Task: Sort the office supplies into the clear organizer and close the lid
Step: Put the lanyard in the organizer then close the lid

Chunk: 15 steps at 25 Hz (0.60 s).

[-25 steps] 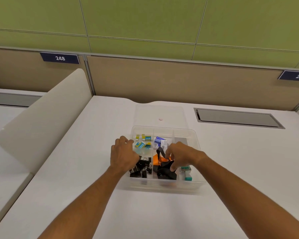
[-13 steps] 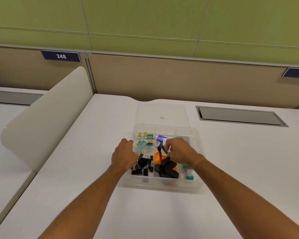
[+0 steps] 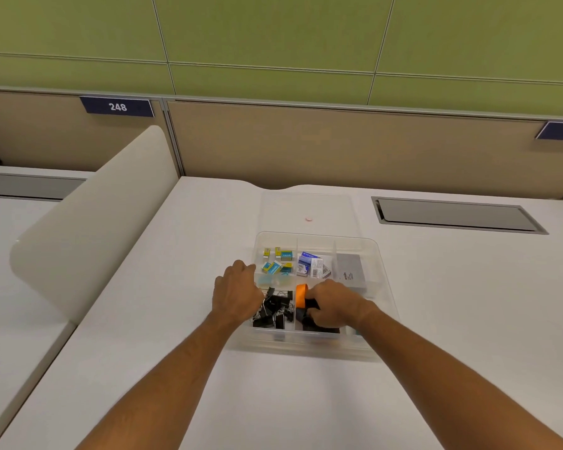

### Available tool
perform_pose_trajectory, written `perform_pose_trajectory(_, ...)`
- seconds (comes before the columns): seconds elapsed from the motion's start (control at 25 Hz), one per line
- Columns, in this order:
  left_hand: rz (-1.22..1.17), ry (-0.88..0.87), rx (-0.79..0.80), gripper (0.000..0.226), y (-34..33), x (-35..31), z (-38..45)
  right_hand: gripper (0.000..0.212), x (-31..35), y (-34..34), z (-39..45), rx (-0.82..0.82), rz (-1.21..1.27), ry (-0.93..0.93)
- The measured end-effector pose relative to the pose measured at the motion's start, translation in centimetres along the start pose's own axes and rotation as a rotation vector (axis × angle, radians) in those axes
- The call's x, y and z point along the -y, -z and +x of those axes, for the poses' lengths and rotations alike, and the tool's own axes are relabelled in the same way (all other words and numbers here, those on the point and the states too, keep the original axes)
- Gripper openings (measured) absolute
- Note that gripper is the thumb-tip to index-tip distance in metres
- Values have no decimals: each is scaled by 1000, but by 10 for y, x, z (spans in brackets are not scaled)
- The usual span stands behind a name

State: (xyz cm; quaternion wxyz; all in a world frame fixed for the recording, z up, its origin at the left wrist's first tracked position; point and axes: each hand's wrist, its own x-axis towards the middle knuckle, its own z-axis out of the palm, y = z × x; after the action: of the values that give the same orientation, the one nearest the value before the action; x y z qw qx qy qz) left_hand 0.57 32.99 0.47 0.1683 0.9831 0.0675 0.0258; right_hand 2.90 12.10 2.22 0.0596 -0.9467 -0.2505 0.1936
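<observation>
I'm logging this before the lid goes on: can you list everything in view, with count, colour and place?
clear organizer: one, transparent, divided, desk centre
lid: one, clear, flat on the desk behind the organizer
binder clips: a pile, count unclear, black, front-left compartment
small boxes: about six, yellow and teal, back-left compartment
packets: a few, blue and white, back-middle compartment
grey pad: one, back-right compartment
orange and black item: one, front-middle compartment
desk: one, white
cable hatch: one, grey, desk's far right
divider panel: one, cream, left
left hand: on the organizer's left wall
right hand: fingers curled on the orange and black item
</observation>
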Motion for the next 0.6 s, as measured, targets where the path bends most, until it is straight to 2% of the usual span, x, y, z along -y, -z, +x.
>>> perform_pose_trajectory(0.08, 51, -33, -39, 47, -2, 3, -1, 28, -2, 7, -5, -73, 97, -9)
perform_pose_trajectory(0.24, 51, -78, -48, 60, -1, 6, -2, 60, -13, 16, -13, -219, 187, -92)
perform_pose_trajectory(0.4, 53, -99, -28, 66, 1, 4, 0, 68, -29, 21, -21, -251, 218, -142)
perform_pose_trajectory(0.6, 34, -128, -29, 79, 1, -3, 11, 72, -47, 27, -21, -354, 93, -177)
